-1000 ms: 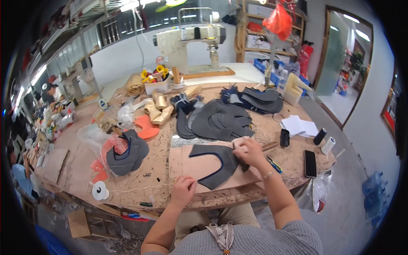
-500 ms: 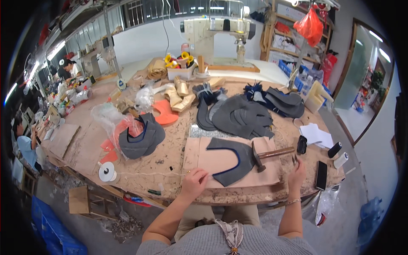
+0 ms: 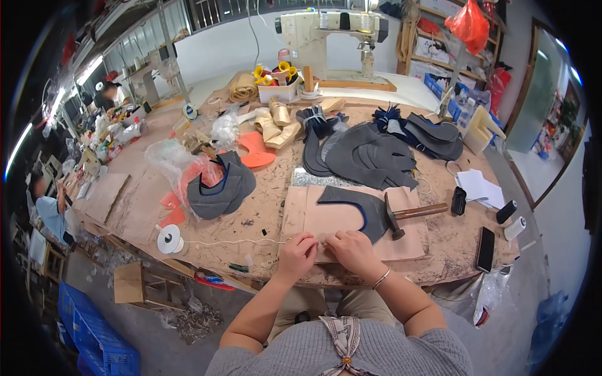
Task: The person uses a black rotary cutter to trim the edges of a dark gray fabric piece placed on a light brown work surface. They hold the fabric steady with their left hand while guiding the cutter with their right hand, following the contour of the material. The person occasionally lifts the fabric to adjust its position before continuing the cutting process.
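Note:
A curved grey piece with a dark blue edge [image 3: 374, 219] lies on a pink board [image 3: 313, 224] in front of me. At its near left end my two hands come close together. My left hand [image 3: 297, 255] is closed in a pinch on a thin white cord [image 3: 232, 242], which runs from a white spool [image 3: 169, 239] on the left. My right hand [image 3: 351, 250] is closed over the piece's near end, its fingertips by the left ones; what they hold is hidden. A hammer [image 3: 414, 213] with a wooden handle rests across the piece's right side.
Stacked grey pieces [image 3: 364, 156] lie beyond the board, with more cut pieces [image 3: 221, 191] to the left. On the right are a black phone [image 3: 485, 249], thread spools [image 3: 515, 229] and white papers [image 3: 481, 187]. A sewing machine [image 3: 332, 44] stands at the back.
My right hand has moved left from beside the hammer handle to meet my left hand. The small dark pointed tool it held no longer shows. The whole view has shifted slightly.

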Demonstrator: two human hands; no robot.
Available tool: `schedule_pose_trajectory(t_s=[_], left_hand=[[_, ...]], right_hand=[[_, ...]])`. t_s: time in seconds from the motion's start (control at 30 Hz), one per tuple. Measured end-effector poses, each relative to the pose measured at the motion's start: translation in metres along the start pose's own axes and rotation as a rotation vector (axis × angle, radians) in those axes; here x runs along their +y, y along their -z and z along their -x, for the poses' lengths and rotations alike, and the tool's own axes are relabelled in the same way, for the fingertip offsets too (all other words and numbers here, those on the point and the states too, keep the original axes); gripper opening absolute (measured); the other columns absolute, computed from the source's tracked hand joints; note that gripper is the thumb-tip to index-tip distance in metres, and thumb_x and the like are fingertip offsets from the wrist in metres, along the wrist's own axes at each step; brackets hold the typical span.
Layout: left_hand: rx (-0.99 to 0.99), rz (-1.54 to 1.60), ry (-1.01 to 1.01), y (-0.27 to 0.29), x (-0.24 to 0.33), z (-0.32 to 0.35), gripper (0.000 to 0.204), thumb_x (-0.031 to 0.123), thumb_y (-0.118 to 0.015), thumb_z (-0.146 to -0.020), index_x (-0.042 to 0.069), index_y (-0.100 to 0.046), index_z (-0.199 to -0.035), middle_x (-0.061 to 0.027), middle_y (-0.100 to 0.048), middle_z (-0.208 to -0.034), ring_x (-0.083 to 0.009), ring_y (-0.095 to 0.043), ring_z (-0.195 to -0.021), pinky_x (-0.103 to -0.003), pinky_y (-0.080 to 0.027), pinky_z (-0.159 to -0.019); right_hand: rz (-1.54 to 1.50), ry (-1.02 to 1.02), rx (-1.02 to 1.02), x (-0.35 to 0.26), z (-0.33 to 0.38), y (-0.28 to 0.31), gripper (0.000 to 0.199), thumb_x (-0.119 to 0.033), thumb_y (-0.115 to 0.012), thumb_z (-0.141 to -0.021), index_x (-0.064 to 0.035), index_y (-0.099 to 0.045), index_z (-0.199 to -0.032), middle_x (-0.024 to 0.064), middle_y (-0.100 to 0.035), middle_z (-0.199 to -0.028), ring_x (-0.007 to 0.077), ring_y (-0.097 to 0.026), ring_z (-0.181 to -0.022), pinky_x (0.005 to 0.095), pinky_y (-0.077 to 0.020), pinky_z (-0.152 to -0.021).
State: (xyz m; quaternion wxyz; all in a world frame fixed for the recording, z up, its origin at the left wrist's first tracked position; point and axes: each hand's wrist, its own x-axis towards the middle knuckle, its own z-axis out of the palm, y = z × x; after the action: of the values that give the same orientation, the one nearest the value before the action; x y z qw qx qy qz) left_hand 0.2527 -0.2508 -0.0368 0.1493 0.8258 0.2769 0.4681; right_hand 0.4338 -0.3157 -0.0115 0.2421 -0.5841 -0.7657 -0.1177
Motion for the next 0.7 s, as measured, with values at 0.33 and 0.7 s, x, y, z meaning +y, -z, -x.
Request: schedule_pose_trajectory(t_s=[0.33, 0.7], left_hand=[[-0.164, -0.015, -0.106, -0.031, 0.037, -0.021, 0.044, 0.024, -0.077, -0.076, 0.002, -0.062, -0.111, -0.0145, -0.062, -0.114, -0.0348, -0.056, -0.116, -0.048, -0.043, -0.099], [-0.605, -0.517, -0.296, -0.134, 0.045, -0.073, 0.011, 0.014, -0.060, -0.082, 0.008, -0.062, -0.091, -0.0110, -0.066, -0.093, -0.0250, -0.068, -0.085, -0.037, -0.054, -0.071]], right_hand=[[-0.024, -0.765, 0.455, 0.099, 0.099, 0.065, 0.018, -0.015, -0.068, -0.088, -0.0108, -0.070, -0.106, 0.0104, -0.068, -0.093, 0.0282, -0.067, -0.085, 0.0383, -0.0526, -0.073], [0.270, -0.413, 0.220, 0.145, 0.086, 0.039, 0.041, -0.007, -0.065, -0.079, -0.0121, -0.064, -0.120, 0.0066, -0.061, -0.124, 0.0282, -0.051, -0.124, 0.0475, -0.0302, -0.109]])
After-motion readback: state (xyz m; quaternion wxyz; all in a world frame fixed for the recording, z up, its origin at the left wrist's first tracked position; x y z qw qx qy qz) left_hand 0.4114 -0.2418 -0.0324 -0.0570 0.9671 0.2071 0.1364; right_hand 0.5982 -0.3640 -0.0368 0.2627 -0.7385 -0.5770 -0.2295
